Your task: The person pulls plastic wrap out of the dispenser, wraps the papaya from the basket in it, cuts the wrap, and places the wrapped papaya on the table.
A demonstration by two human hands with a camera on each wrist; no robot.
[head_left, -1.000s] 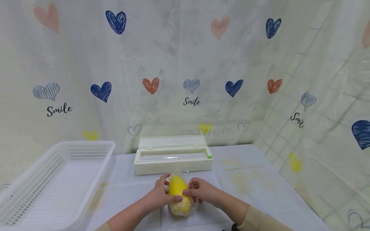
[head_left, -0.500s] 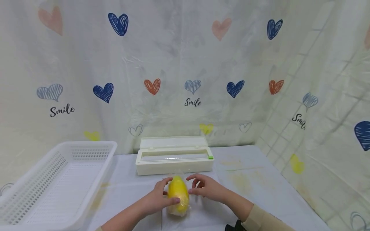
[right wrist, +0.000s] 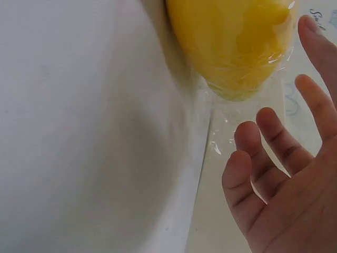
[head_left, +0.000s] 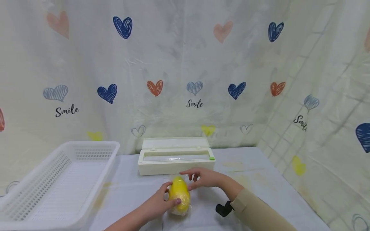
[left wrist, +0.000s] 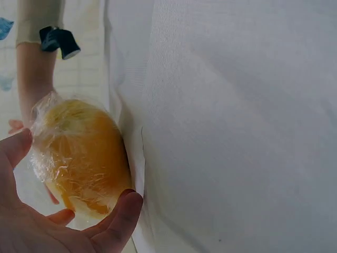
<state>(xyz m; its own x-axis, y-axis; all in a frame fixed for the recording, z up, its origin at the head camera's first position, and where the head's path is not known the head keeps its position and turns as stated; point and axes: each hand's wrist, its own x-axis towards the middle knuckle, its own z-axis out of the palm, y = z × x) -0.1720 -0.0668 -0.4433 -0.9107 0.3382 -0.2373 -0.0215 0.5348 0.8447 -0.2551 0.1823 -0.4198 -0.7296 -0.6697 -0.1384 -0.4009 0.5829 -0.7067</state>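
Observation:
A plump, oval yellow fruit (head_left: 180, 189), wrapped in crinkled cling film (left wrist: 47, 153), lies on the white cloth at the front middle. My left hand (head_left: 159, 200) grips it from the left, with the thumb across its near part and the fingers along its far left side. Just right of the fruit's far half, my right hand (head_left: 204, 178) hovers with fingers spread and loosely bent, holding nothing. Its thumb tip is right at the fruit's side. In the right wrist view, loose clear film (right wrist: 224, 129) trails past the fruit's end, near those fingertips.
Behind the fruit stands a white cling film dispenser (head_left: 176, 168), its lid (head_left: 175, 142) raised and a film roll (head_left: 176, 158) inside. A large white perforated basket (head_left: 105, 175) takes up the left. Heart-printed curtain (head_left: 167, 112) hangs at the back and right.
My right hand has let go of the wrapped fruit's right side and moved up toward its far end, fingers opening. The left hand keeps its hold. The head view has shifted slightly.

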